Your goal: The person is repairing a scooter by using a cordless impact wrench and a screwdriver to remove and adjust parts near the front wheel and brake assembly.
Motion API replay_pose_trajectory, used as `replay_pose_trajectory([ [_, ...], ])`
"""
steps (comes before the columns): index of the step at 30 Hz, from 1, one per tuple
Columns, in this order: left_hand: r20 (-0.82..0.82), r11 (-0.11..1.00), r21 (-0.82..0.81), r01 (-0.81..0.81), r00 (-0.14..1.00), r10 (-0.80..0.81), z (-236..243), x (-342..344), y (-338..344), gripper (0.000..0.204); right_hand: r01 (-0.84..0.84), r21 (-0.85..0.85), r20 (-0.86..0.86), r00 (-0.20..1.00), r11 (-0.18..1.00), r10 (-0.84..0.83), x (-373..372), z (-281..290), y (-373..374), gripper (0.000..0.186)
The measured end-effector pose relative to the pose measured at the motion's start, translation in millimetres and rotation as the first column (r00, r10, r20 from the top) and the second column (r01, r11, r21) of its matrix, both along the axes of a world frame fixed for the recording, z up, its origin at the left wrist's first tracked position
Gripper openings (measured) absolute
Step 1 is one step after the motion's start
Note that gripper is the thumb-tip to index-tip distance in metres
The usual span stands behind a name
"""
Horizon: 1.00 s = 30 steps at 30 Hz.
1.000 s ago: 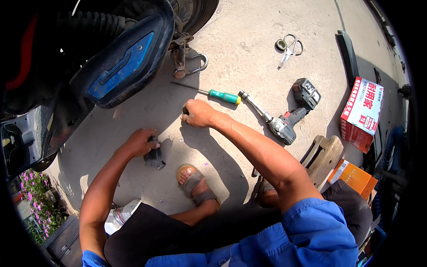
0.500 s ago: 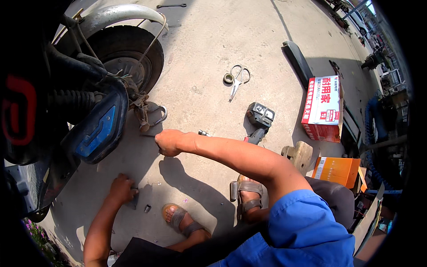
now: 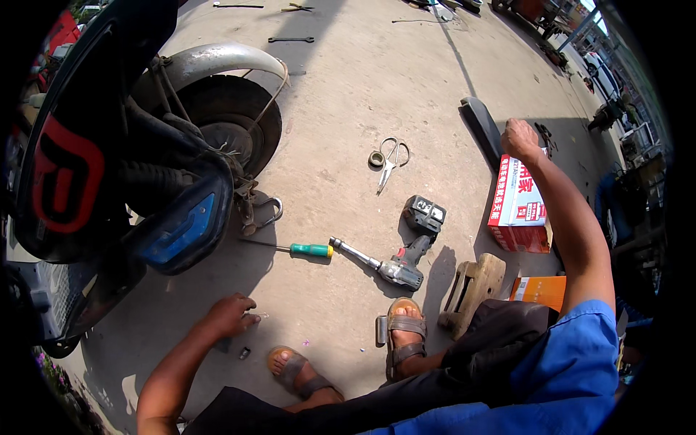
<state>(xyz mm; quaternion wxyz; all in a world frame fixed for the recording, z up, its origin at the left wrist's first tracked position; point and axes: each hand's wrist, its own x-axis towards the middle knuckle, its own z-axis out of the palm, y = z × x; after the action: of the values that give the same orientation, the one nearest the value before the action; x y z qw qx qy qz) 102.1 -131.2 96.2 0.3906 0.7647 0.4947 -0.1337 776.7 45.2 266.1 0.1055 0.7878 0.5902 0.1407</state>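
My right hand (image 3: 520, 139) is at the far edge of a red and white cardboard box (image 3: 520, 203), its fingers curled down; whatever they hold is hidden. Low over the floor, my left hand (image 3: 230, 315) has its thumb and forefinger apart with nothing clear between them. A small dark socket-like piece (image 3: 244, 353) lies close by it. A screwdriver (image 3: 310, 250) with a green and yellow handle lies on the concrete. Beside it rests a cordless impact wrench (image 3: 406, 264) with a long socket extension and a black battery (image 3: 425, 214).
A scooter's rear wheel (image 3: 232, 119) and blue-trimmed black bodywork (image 3: 177, 228) stand at the left. Scissors (image 3: 391, 165) and a tape roll (image 3: 376, 158) lie mid-floor, a spanner (image 3: 291, 39) farther off. To the right are a long black part (image 3: 482, 130), a wooden stool (image 3: 475, 290) and an orange box (image 3: 538, 291).
My right hand has left the spot beside the scooter for the red and white box; the screwdriver's handle now shows on the floor. My left hand has shifted right and its fingers have spread.
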Motion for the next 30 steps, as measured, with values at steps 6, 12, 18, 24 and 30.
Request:
replay_pose_trajectory([
  [6, -0.047, 1.000, -0.029, 0.001, 0.999, -0.003, -7, -15, -11, 0.036, 0.671, 0.111, -0.102, 0.741, 0.733, -0.663, 55, -17, -86, 0.059],
  [12, -0.020, 0.998, -0.061, -0.014, 1.000, 0.013, 4, -3, -8, 0.036, 0.612, -0.233, -0.855, 0.241, 0.756, -0.459, 84, -56, -112, 0.035],
  [18, 0.017, 0.998, -0.055, -0.003, 1.000, 0.004, -1, 13, 1, 0.035, 0.425, -0.211, -0.786, 0.461, 0.880, -0.411, 72, -105, -99, 0.036],
  [24, -0.026, 0.994, -0.102, -0.026, 0.999, 0.023, -1, 18, 1, 0.037, 0.406, 0.032, -0.514, 0.790, 0.913, -0.333, 15, -126, -72, 0.027],
  [30, -0.036, 0.994, -0.110, -0.019, 0.999, 0.015, 4, 21, -1, 0.036, 0.012, -0.035, -0.389, 0.921, 0.999, -0.025, -32, -127, -87, 0.015],
])
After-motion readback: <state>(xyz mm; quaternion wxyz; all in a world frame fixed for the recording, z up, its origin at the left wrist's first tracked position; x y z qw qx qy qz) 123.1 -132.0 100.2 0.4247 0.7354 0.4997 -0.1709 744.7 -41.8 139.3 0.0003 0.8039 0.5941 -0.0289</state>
